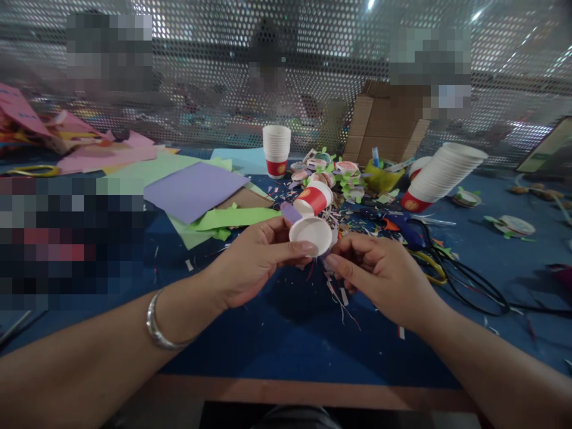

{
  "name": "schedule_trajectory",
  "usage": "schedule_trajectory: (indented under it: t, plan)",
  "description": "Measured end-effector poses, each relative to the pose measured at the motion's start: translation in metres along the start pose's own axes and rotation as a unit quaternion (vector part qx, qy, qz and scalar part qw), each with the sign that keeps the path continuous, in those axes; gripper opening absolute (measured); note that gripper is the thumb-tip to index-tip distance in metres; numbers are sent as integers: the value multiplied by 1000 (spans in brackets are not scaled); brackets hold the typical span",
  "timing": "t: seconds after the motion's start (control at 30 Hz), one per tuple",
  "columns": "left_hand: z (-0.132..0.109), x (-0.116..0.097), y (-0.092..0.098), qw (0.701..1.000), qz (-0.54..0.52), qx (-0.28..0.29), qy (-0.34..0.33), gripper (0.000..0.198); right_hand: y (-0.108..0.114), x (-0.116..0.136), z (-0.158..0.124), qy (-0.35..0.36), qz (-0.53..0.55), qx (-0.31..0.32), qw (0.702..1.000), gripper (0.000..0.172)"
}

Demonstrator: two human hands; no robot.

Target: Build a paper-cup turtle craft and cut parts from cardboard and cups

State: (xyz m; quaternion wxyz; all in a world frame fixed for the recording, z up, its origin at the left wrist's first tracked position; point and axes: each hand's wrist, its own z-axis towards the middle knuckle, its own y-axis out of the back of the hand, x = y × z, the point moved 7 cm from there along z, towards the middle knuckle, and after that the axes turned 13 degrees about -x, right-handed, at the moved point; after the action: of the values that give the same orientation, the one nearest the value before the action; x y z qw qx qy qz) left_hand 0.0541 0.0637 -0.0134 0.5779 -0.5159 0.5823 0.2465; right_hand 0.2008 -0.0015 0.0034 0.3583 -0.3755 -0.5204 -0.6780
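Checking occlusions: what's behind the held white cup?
Past the white cup: a tilted red cup, a purple strip at the left, and paper scraps. Covered by it: the table directly behind and part of the left hand.

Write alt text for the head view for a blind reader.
A person's left grip holds a shallow white cup-shaped piece, the right grip at its edge, above a blue table. Beyond are purple paper, cardboard and stacked red-and-white cups.

A craft workshop, by its coloured paper (196, 187), stacked paper cups (276, 149) and clippings (344, 296) across the blue tabletop (286, 357).
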Motion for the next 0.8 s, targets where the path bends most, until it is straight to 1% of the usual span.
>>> schedule_trajectory:
  t: [0.1,0.13,0.27,0.3,0.37,0.43,0.5,0.57,0.63,0.67,0.73,0.77,0.8]
  plan:
    - [1,-5,8,999,-3,-40,-18,27,0,-1,0,-4,11,2,1000,24]
    - [2,-5,9,999,4,-44,-17,28,-1,-1,0,-6,12,3,1000,25]
    - [1,-3,4,999,49,-8,1,37,-1,-1,0,-11,-3,12,1000,24]
    - [1,-4,5,998,56,-9,-3,38,0,0,0,-11,-5,10,1000,24]
    - [3,-9,11,997,66,-30,-25,37,6,1,1,-8,-12,-8,1000,23]
    - [5,-18,17,994,82,-51,-52,33,15,3,3,7,-25,-43,999,23]
    - [7,-28,22,990,105,-48,-83,29,26,4,6,25,-42,-85,995,23]
    - [6,-38,22,982,142,-27,-119,24,37,4,9,40,-52,-125,990,22]
    - [5,-42,19,971,196,19,-136,19,47,4,12,53,-59,-162,984,22]
    - [3,-40,15,964,227,54,-130,19,51,3,13,58,-66,-177,980,23]
    - [-3,-27,9,941,296,126,-100,22,57,3,14,70,-87,-196,974,24]
    - [-6,-20,6,926,334,151,-90,24,59,3,15,75,-98,-200,972,24]
    - [-8,-14,5,909,373,165,-89,26,59,2,15,80,-110,-199,971,24]
